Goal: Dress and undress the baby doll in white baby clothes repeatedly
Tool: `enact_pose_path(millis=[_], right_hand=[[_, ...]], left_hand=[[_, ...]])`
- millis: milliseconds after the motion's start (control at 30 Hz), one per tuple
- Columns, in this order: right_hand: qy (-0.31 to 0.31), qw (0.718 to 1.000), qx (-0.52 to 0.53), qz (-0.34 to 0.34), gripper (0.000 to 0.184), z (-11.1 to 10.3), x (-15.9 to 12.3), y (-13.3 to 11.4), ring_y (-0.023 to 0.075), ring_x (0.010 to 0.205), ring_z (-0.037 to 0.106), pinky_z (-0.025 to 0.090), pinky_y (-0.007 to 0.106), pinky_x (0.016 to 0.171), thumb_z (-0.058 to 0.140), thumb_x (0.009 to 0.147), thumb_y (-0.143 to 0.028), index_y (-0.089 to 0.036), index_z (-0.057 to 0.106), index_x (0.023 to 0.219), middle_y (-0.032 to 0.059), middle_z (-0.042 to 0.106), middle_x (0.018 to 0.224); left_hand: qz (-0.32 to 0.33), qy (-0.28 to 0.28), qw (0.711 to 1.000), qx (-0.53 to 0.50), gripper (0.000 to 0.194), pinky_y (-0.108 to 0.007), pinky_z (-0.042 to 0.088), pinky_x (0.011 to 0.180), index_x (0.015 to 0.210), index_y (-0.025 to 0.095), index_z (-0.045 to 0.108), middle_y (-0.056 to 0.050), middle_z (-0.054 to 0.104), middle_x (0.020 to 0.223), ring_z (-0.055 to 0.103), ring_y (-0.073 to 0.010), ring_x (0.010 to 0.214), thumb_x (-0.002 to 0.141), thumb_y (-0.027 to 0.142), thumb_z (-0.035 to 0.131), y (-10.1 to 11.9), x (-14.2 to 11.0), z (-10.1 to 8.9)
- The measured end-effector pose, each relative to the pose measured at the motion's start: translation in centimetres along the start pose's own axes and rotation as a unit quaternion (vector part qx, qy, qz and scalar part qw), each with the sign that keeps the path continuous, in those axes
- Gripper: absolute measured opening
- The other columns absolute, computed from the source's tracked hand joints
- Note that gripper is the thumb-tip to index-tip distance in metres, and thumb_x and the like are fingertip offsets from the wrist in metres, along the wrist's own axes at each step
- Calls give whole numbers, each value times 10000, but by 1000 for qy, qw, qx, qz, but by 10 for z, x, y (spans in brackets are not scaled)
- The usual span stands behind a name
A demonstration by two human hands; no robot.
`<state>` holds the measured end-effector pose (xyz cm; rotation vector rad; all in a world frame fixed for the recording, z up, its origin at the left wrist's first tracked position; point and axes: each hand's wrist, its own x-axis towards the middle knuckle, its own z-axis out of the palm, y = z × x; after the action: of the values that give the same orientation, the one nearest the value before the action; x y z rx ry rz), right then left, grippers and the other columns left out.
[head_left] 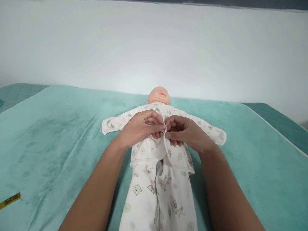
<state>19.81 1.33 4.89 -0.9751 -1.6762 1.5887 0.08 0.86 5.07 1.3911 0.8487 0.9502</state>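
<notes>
A baby doll (159, 95) lies on its back, head away from me, dressed in a white printed baby shirt (147, 150) and matching pants (141, 192). The shirt's long sleeves stretch out to both sides. Over the chest, my left hand (146, 125) pinches one front edge of the shirt between thumb and fingers. Close beside it, my right hand (184, 130) pinches the other front edge. Both edges meet in a raised line between the fingertips. Any fastener there is hidden by my fingers. Below my hands, the shirt hem hangs slightly apart over the pants.
A teal plush blanket (55, 144) with wrinkles at left covers the surface under the doll. A yellow and black strip (10, 201) lies at the lower left. Behind the far edge rises a white wall (154, 45).
</notes>
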Motion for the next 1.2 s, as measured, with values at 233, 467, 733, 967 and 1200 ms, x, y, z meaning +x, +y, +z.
enact_pose_path(millis=[233, 467, 733, 967, 1200], right_hand=[[18, 999, -27, 4, 268, 5, -1, -3, 49, 468, 463, 345, 175, 415, 770, 710, -240, -212, 534, 835, -90, 498, 607], [30, 999, -40, 11, 300, 6, -1, -3, 54, 462, 464, 333, 179, 407, 776, 706, -255, -218, 512, 845, -99, 476, 592], [-17, 999, -7, -26, 175, 2, -2, -1, 75, 468, 490, 340, 188, 421, 668, 853, -328, -206, 548, 887, -72, 513, 540], [-9, 998, 27, -47, 81, 1, 2, 6, 70, 417, 477, 294, 189, 380, 624, 874, -260, -199, 572, 864, -63, 540, 533], [26, 998, 17, -49, 151, 4, 1, 5, 66, 413, 479, 277, 198, 366, 621, 873, -339, -203, 563, 837, -52, 569, 625]], left_hand=[[-12, -14, 999, 38, 206, -212, 495, 590, 869, 172, 612, 8, 633, 749, 600, -97, 665, 754, 292, 733, 8, -5, 0], [-13, -18, 998, 55, 185, -208, 487, 600, 902, 184, 601, 14, 602, 781, 577, -96, 707, 753, 229, 700, 10, -7, 1], [5, -32, 999, -3, 173, -208, 490, 572, 889, 169, 595, 21, 591, 756, 583, -82, 628, 760, 225, 697, 4, -5, -5], [-26, -28, 996, 83, 139, -203, 458, 531, 934, 182, 656, 16, 594, 682, 558, -90, 585, 810, 199, 595, 10, -9, -7], [-54, -28, 978, 198, 215, -213, 383, 468, 881, 197, 731, 10, 581, 632, 524, -101, 547, 797, 196, 533, 17, -14, -10]])
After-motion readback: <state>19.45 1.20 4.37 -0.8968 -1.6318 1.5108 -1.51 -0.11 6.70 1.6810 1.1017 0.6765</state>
